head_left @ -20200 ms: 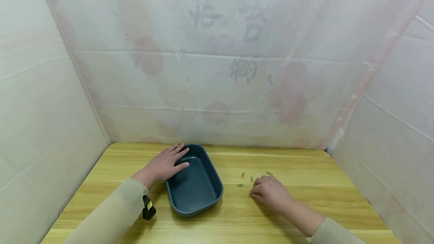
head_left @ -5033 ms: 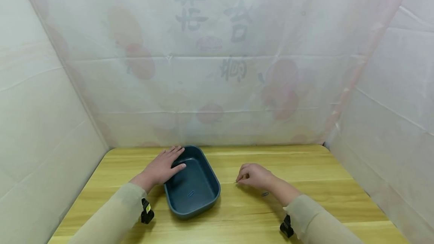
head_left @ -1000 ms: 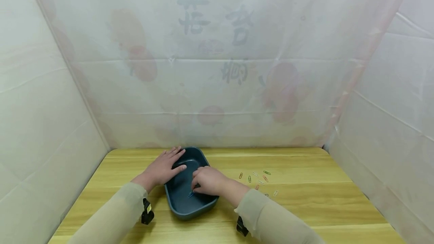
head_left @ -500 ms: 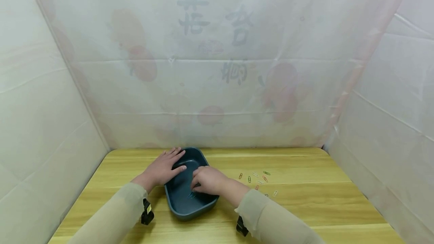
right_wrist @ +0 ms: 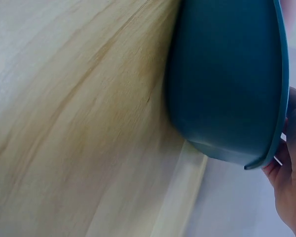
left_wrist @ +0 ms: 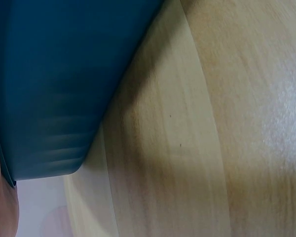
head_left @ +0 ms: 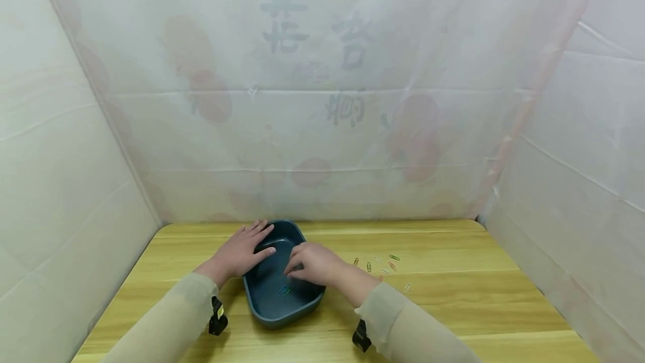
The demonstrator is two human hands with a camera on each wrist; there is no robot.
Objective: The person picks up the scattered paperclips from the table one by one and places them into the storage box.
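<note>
I saw the left hand point(head_left: 242, 251) lying flat, fingers spread, on the far left rim of the blue tray point(head_left: 307, 298), which stood on the wooden table point(head_left: 453, 301). The right hand point(head_left: 314, 263) hovered over the tray with fingers relaxed, seemingly holding nothing. Paper clips in the tray point(head_left: 284, 291) lay on its floor; loose clips point(head_left: 383, 265) lay scattered just right of it.
</note>
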